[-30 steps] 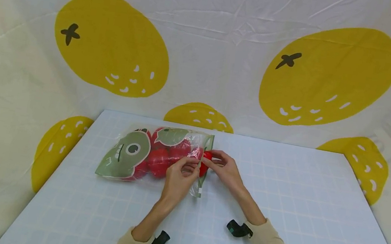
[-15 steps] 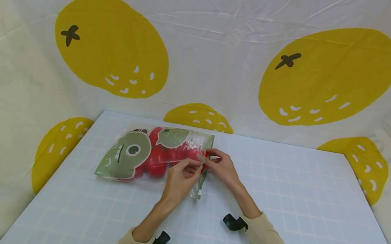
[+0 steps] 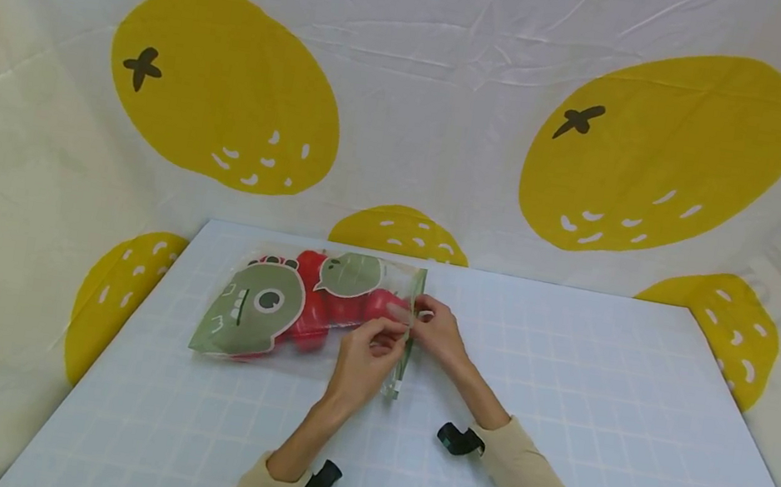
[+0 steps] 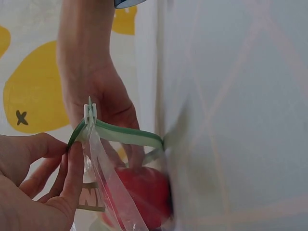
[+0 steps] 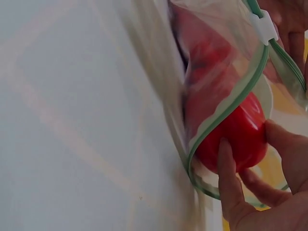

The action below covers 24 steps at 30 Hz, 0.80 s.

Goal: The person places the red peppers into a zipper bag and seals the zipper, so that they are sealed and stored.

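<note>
A clear zip bag (image 3: 345, 347) with green dinosaur print lies on the table, its green-edged mouth facing right. Inside are several shiny red apple-like fruits (image 3: 384, 307). My left hand (image 3: 360, 365) pinches the green rim of the mouth, near the white slider (image 4: 90, 113). The fingers of my right hand (image 3: 443, 339) reach into the opening. In the right wrist view, the thumb and fingers of that hand (image 5: 269, 204) hold one red fruit (image 5: 236, 137) just inside the mouth. Bag film and the left hand partly cover the fruits in the head view.
The table (image 3: 598, 426) has a pale blue grid cover. A white cloth (image 3: 450, 101) printed with large yellow fruits hangs behind and beside it. Black wrist cameras (image 3: 322, 480) sit at both sleeve cuffs.
The red fruit at the mouth has moved left into the bag, with my right hand following it. My left hand stays at the rim, shifting slightly right.
</note>
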Each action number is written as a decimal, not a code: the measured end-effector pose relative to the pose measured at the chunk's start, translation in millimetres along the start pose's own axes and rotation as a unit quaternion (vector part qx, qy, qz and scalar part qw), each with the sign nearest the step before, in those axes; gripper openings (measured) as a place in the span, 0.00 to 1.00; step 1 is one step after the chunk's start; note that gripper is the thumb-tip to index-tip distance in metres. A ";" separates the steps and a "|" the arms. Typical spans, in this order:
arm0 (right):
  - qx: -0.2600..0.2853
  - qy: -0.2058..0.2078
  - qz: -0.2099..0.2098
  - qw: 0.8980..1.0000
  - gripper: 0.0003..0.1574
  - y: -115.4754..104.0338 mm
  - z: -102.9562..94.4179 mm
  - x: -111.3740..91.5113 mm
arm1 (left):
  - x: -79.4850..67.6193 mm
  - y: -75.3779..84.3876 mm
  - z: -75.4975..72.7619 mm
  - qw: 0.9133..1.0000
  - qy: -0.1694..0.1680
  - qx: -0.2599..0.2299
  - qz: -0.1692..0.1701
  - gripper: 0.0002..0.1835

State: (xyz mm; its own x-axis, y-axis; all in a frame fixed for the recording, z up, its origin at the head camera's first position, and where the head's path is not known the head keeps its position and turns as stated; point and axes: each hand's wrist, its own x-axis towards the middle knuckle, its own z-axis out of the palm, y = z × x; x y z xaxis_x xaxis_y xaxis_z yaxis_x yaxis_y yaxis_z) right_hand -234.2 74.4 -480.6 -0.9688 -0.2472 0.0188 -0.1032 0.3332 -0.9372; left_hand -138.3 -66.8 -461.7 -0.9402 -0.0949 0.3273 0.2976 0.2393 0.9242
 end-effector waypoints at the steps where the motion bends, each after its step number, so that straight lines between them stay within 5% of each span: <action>1: -0.004 0.001 -0.002 1.000 0.22 -0.3 0.3 0.0 | 0.2 -0.4 0.2 1.000 0.001 0.000 0.001 0.07; 12: 0.018 -0.025 0.011 0.999 0.29 5.6 -4.6 -5.1 | 0.4 -2.6 2.9 1.000 -0.002 0.022 -0.001 0.07; 18: 0.034 -0.025 -0.006 0.999 0.26 9.1 -8.6 -9.8 | 0.4 -2.9 3.5 0.999 0.000 0.033 -0.007 0.08; 24: -0.010 0.003 -0.036 0.999 0.18 12.3 -12.0 -15.8 | 0.3 -4.3 3.4 0.999 -0.006 0.048 -0.014 0.08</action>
State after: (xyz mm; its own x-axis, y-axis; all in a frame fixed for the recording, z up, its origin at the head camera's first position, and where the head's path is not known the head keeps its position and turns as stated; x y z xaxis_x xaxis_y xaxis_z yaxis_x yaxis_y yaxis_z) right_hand -222.8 93.3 -488.2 -0.9600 -0.2658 0.0877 -0.1769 0.3336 -0.9260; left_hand -140.4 -64.5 -466.3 -0.9497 -0.0916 0.2996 0.2554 0.3276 0.9097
